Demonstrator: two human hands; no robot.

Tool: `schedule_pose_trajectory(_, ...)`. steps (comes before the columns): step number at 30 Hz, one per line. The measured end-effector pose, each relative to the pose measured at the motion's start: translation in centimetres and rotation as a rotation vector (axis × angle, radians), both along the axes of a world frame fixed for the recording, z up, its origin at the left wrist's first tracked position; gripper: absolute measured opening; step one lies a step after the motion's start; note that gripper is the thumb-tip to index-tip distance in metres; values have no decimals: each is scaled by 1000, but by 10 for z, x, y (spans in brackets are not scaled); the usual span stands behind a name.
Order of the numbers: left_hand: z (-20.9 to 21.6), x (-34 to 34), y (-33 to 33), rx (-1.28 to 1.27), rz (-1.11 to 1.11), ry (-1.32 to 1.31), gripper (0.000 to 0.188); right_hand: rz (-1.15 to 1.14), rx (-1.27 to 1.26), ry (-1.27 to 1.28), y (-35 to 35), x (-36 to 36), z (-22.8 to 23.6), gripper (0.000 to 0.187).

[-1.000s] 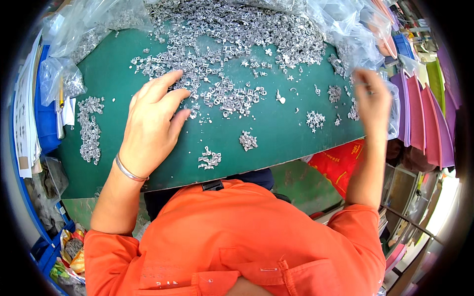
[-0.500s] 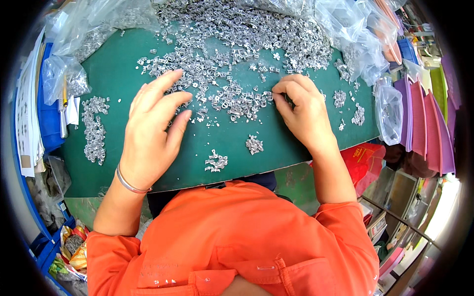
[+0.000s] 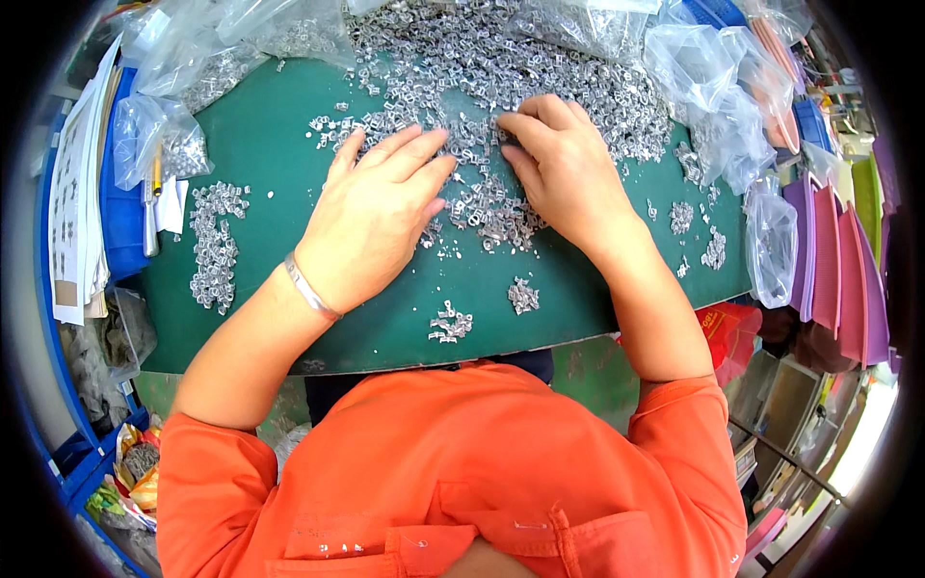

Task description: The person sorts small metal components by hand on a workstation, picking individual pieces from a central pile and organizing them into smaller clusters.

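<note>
Small clear plastic parts lie in a wide loose pile (image 3: 491, 207) on a green tabletop (image 3: 376, 332). My left hand (image 3: 376, 217) is open over the pile's left side, its fingers stretched toward the middle and touching or close above the parts. A metal bracelet (image 3: 310, 287) circles that wrist. My right hand (image 3: 564, 169) reaches into the pile from the right, fingers bent, with a gap between thumb and forefinger and no part visible in it. Close to the front edge sit two small clusters of parts, one on the left (image 3: 450, 322) and one on the right (image 3: 523, 296).
A long group of parts (image 3: 214, 252) lies at the left, and small heaps (image 3: 682, 218) at the right. Clear plastic bags (image 3: 718, 91) line the back. Blue bins (image 3: 123, 202) and papers (image 3: 77, 202) stand left; pink and purple trays (image 3: 824, 246) stand right.
My left hand has moved right and over the pile, its fingers now pointing further inward. My right hand has shifted away from me and left, its thumb and forefinger parting from a pinch.
</note>
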State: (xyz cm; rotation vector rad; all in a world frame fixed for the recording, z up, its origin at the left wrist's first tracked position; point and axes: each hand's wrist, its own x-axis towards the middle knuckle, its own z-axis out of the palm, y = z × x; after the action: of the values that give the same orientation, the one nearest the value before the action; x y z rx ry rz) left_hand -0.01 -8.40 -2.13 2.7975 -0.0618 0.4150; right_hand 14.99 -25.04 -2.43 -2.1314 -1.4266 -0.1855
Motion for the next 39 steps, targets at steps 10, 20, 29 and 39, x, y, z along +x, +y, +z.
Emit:
schedule_pose_trajectory(10,3,10,11,-116,-40,-107,13,-53,-41,41,17,12,-9,10)
schedule_pose_trajectory(20,8,11,1,-659,110,43,28,-72,115,257,10,1,0,9)
schedule_pose_trajectory(29,7,11,-2,-422,-2,-45,15,-85,-7,122,9,6,-11,11)
schedule_pose_trajectory(39,18,-2,-7,-843,212,160,14,-66,-109,161,-1,9,-5,5)
